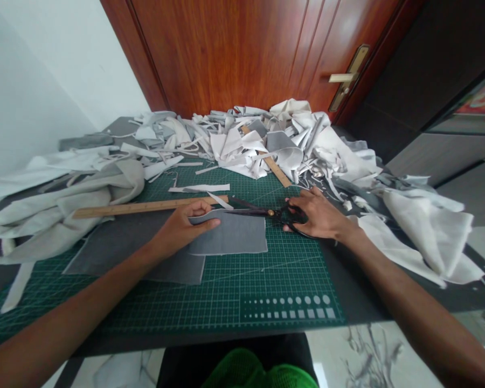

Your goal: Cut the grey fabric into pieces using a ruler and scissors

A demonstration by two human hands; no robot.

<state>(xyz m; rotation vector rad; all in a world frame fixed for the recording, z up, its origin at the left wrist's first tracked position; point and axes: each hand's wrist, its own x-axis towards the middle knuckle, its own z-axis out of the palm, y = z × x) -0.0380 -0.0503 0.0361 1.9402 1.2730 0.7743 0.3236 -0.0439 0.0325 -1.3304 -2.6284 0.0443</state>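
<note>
My right hand (317, 213) grips the black handles of a pair of scissors (272, 213), whose blades point left and stand apart. Between them runs the upper edge of a light grey fabric piece (236, 234). A narrow strip (220, 201) stands up from that edge near the blades. My left hand (189, 222) pinches the fabric's left part between thumb and fingers. Under it lies a darker grey fabric piece (145, 248), flat on the green cutting mat (275, 280). A wooden ruler (145, 207) lies along the dark fabric's upper side.
Heaped scraps of white and grey cloth (242, 143) cover the table's back. A second wooden ruler (278, 171) is partly buried there. Crumpled cloth lies at left (84, 199) and right (432, 229). Beyond stands a wooden door (226, 54). Scraps litter the floor (372, 350).
</note>
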